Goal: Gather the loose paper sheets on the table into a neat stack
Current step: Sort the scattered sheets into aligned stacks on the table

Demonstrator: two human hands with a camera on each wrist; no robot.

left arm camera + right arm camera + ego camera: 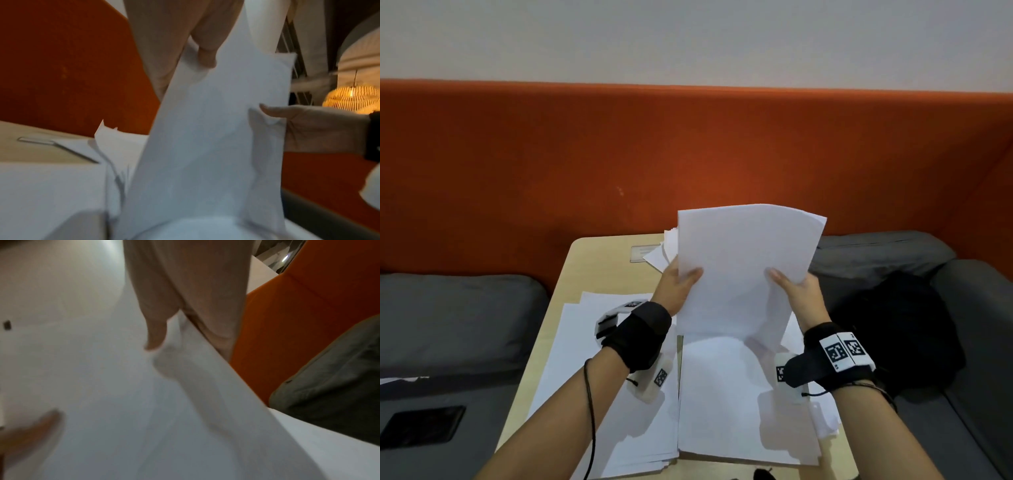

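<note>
While both hands hold a bundle upright, the orange backrest (688, 154) fills the far side of the scene, w/ grey seat cushions (448, 325) left and right of the table (599, 260). Table is light wood, narrow, running near to far in the middle.

Loose sheets (739, 394) cover most of the tabletop: one overlapping spread near-left, another near-centre/right, edges not squared. A few more sheets (659, 255) fan out at the far end, behind the left hand, partly over a small clear sign holder (642, 251).

Held sheets (746, 267) stand upright above table centre, bottom edge down on or just above the flat papers; can't tell if touching. Top edge curls to the right, corners not aligned.

Black bag (893, 325) on right cushion, just beside the table. Dark phone (421, 425) on near-left cushion, well apart from the papers.

Left hand (678, 284): grips bundle's left edge, thumb on the near face, fingers behind. Right hand (796, 291): same on right edge, thumb in front, fingers behind; right wrist view shows paper pinched betw. thumb and fingers. Both wrists wear black straps w/ printed markers.
</note>
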